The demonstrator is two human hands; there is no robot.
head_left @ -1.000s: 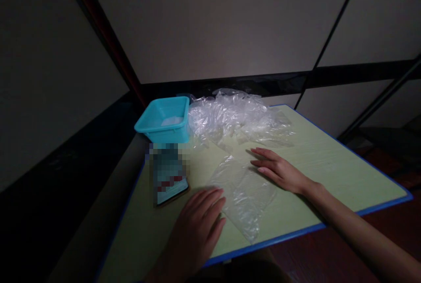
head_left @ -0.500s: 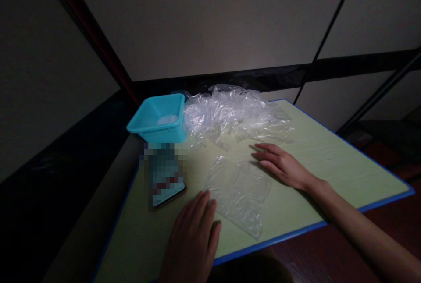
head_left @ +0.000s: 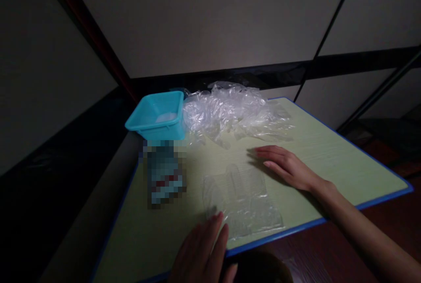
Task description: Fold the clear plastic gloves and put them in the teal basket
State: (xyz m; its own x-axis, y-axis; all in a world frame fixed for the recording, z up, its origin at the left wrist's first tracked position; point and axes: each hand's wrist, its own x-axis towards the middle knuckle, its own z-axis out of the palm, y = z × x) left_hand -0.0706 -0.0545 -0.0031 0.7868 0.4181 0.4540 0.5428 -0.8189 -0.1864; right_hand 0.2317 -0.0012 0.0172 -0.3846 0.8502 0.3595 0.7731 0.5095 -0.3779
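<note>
A thin clear plastic piece that looks like a disposable glove (head_left: 246, 210) lies flat near the front edge of the table, with rounded finger-like ends pointing away from me. My left hand (head_left: 205, 248) is at its lower left corner, fingers stretched out and open; whether the fingertips press on the plastic I cannot tell. To its upper right is my right hand (head_left: 289, 167), palm down, open and holding nothing. Behind both hands lies a crumpled heap of clear plastic gloves (head_left: 230, 110).
A turquoise plastic basket (head_left: 161, 132) with something whitish inside stands at the back left. In front of it is a blurred-out phone-like device (head_left: 166, 175). The pale green table (head_left: 335, 164) has a blue edge, and a panelled wall (head_left: 213, 24) rises behind.
The clear glove has turned and now lies squarer to the front edge. My left hand has moved down and right, towards the table's edge. My right hand has barely shifted.
</note>
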